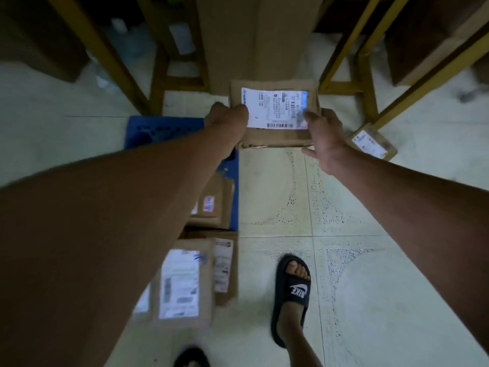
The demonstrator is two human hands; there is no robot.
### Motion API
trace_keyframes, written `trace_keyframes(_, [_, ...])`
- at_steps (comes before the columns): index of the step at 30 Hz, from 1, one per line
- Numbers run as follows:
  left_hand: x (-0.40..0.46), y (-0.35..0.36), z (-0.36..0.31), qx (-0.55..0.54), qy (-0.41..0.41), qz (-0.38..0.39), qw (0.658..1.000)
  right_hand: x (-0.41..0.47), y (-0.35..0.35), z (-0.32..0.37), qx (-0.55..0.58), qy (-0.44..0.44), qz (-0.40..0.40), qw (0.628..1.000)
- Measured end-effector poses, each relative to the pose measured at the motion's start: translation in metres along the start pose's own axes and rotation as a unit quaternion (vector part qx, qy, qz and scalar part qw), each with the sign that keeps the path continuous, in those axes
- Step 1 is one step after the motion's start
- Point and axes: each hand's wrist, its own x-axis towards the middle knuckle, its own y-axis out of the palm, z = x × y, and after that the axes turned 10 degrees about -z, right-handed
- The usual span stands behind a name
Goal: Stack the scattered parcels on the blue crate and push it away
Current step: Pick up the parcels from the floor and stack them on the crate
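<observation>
A flat cardboard parcel (275,136) with a white shipping label is held between both hands above the floor. My left hand (225,117) grips its left edge, thumb on top. My right hand (321,133) grips its right edge, thumb on the label and fingers under. The blue crate (164,129) lies on the floor to the left, partly hidden by my left arm. A small brown parcel (211,205) rests on the crate's near part. Closer to me, a labelled parcel (182,284) lies on top of another parcel. One more small parcel (374,141) lies on the floor at the right.
Yellow shelf frames (341,49) stand left and right ahead, with a tall cardboard box (254,38) between them. My sandalled right foot (292,290) stands on the pale tiled floor (370,260); the other foot shows at the bottom edge.
</observation>
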Motion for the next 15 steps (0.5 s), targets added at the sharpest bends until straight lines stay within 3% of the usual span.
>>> trace_keyframes(7, [-0.028, -0.220, 0.028, -0.047, -0.005, -0.064, 0.997, -0.153, 0.081, 0.068, -0.031, -0.045, 0.071, 0.996])
trace_keyframes(11, [-0.035, -0.315, 0.096, -0.010, -0.067, -0.127, 0.990, -0.232, 0.142, 0.053, -0.104, -0.062, 0.188, 0.975])
trace_keyframes(15, [-0.051, -0.367, 0.168, -0.002, -0.115, -0.165, 0.980, -0.284, 0.183, 0.012, -0.146, -0.060, 0.272, 0.949])
